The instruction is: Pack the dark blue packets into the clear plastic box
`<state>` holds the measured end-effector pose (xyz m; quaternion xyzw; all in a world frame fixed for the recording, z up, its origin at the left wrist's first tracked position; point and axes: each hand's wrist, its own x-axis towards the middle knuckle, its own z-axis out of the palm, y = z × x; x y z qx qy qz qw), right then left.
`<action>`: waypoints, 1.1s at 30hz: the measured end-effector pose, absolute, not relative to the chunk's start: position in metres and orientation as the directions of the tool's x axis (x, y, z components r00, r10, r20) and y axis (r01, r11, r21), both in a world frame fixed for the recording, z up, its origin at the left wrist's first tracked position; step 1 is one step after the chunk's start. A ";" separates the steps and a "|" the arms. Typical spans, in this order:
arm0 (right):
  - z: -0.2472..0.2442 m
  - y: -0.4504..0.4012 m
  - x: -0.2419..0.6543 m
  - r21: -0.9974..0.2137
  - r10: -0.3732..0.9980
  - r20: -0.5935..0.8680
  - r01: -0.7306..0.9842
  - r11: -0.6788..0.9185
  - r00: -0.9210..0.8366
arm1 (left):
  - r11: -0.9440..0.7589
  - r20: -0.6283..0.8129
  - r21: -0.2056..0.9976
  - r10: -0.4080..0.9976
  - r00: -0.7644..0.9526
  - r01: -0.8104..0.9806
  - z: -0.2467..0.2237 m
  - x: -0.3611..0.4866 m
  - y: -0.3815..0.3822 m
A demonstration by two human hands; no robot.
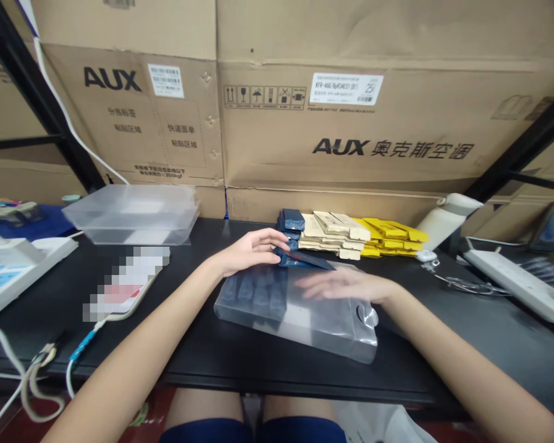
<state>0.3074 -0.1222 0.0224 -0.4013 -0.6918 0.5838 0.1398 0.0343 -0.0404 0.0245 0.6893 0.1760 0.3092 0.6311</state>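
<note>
- The left hand point(252, 251) reaches toward the middle of the black table point(203, 344), its fingers pinching a flat dark blue packet point(305, 261) by its near end.
- That packet lies angled over the far edge of a clear plastic pouch with a hanging hole point(300, 311), which rests flat near the front edge of the table, at its middle.
- Several more dark blue packets point(256, 292) show through the left part of the pouch, side by side.
- The right hand point(339, 286) lies open and flat on top of the pouch, fingers spread toward the left, pressing it down without gripping anything; it is blurred.
- Just behind the left hand, along the back edge of the table, a row of stacked packets runs left to right: dark blue ones point(292, 223), cream ones point(335, 232), then yellow ones point(390, 237).
- A stack of clear plastic trays point(132, 214) stands toward the back left corner.
- A white phone-shaped device with a blurred face point(124, 283) lies left of the pouch, well apart from it, with a cable running off the front edge.
- A white bottle point(445, 218) leans at the back right, with a white keyboard-like strip point(517, 286) near the right edge.
- Large brown cardboard boxes printed AUX point(341, 123) stand behind the table.
</note>
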 end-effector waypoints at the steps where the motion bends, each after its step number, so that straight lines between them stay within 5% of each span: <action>1: 0.027 -0.121 0.318 -0.926 0.692 -0.285 0.378 -0.018 -0.664 | -0.145 0.205 0.979 0.639 0.742 -0.145 0.025 0.034 -0.041; 6: 0.024 -0.110 0.358 -0.941 0.872 -0.241 0.322 -0.103 -0.425 | -0.167 0.213 0.976 0.645 0.734 -0.137 0.024 0.034 -0.041; 8: 0.016 -0.103 0.358 -0.974 0.995 -0.014 0.225 0.009 -0.102 | -0.175 0.213 0.976 0.647 0.732 -0.130 0.023 0.035 -0.040; 11: 0.007 -0.100 0.341 -0.924 0.909 0.344 0.257 0.283 0.236 | -0.200 0.228 0.972 0.668 0.708 -0.125 0.021 0.035 -0.039; 18: -0.001 -0.114 0.295 -0.769 0.883 0.468 0.472 0.432 -0.047 | -0.214 0.235 0.969 0.624 0.745 -0.127 0.022 0.034 -0.041; 26: 0.002 -0.115 0.295 -0.797 0.906 0.420 0.453 0.399 -0.058 | -0.298 0.253 0.951 0.604 0.756 -0.080 0.024 0.037 -0.045; 33: -0.004 -0.110 0.300 -0.830 0.916 0.397 0.403 0.385 -0.058 | -0.557 0.355 0.827 0.616 0.703 0.070 0.018 0.038 -0.042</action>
